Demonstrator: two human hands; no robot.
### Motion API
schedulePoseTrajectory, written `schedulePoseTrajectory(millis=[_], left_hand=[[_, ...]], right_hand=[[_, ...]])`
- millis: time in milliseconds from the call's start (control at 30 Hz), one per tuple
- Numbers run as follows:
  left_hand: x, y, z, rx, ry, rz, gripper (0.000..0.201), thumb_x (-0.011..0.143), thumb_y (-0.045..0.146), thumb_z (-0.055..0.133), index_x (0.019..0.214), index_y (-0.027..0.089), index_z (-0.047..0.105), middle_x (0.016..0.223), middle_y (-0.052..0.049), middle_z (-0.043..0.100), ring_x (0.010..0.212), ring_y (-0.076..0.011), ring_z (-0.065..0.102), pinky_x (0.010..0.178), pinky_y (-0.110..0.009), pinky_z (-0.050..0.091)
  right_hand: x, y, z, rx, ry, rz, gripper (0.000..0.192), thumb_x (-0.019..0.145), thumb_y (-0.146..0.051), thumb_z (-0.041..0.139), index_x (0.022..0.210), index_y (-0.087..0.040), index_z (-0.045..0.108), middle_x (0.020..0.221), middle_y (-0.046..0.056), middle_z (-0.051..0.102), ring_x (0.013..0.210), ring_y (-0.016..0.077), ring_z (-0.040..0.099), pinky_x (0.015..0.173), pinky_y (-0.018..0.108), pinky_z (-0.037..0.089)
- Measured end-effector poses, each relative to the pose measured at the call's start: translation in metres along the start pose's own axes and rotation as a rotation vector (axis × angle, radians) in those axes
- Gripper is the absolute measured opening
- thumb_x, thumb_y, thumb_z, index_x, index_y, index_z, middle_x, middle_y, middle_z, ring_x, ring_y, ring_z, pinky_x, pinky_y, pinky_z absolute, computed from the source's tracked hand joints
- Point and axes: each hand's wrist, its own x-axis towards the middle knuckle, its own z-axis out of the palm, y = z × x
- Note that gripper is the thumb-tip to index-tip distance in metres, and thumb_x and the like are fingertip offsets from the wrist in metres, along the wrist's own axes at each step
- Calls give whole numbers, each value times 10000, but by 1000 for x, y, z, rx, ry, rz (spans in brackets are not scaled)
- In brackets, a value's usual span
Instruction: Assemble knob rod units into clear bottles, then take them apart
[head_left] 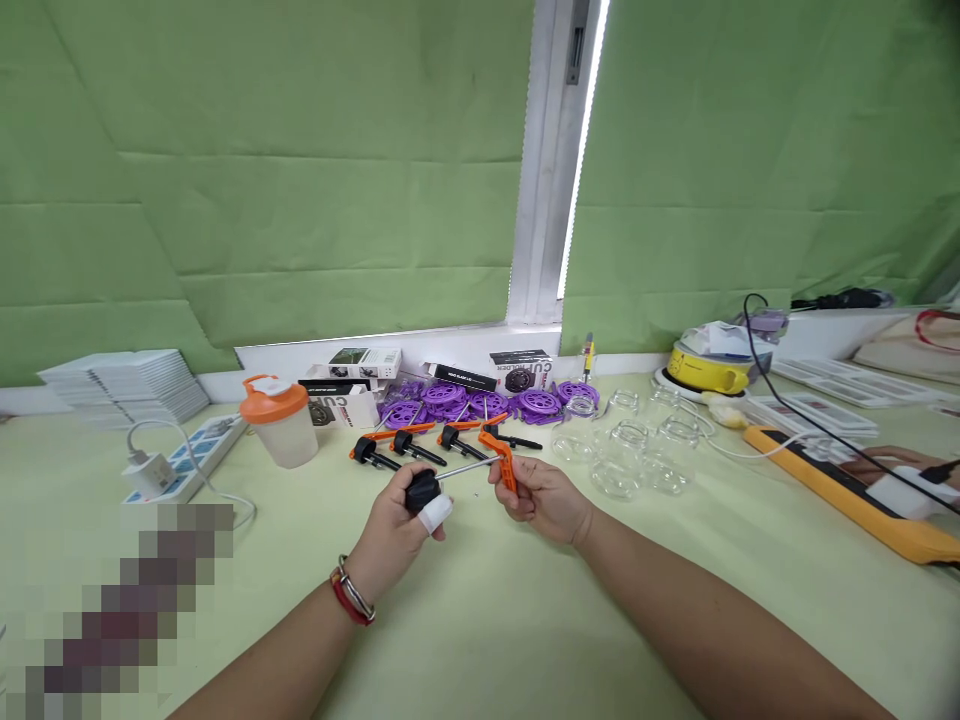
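Observation:
My left hand (399, 530) grips the black knob (421, 490) at one end of a thin metal rod (466, 467); one finger wears a white wrap. My right hand (541, 497) pinches the orange lever piece (504, 460) at the rod's other end. Both hands hold this one assembly just above the pale green table (480, 620). Just behind it lie three similar black-and-orange rod assemblies (420, 445) in a row on the table.
Purple plastic wheels (480, 402) and small boxes (360, 365) lie at the back. An orange-lidded cup (280, 420) and a power strip (187, 460) stand left. Clear glass jars (637, 450), a yellow device (709, 370) and a yellow-orange bar (855, 495) with cables sit right.

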Motion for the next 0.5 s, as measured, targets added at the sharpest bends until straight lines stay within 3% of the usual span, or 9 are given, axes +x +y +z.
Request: schedulePoseTrajectory(millis=[200, 500], left_hand=[[-2, -4, 1, 70, -62, 39, 396, 736, 340, 666, 1048, 221, 454, 793, 27, 496, 540, -89, 514, 538, -263, 476], [-9, 1, 2, 93, -132, 127, 465, 692, 263, 725, 1058, 219, 441, 842, 2, 531, 722, -125, 503, 653, -252, 437]], right_hand=[[0, 1, 3, -59, -27, -12, 335, 836, -478, 548, 874, -149, 598, 595, -8, 498, 463, 66, 170, 479, 246, 90], [-7, -2, 12, -345, -163, -122, 392, 835, -475, 577, 935, -105, 660, 598, 6, 523, 525, 82, 364, 486, 227, 190]])
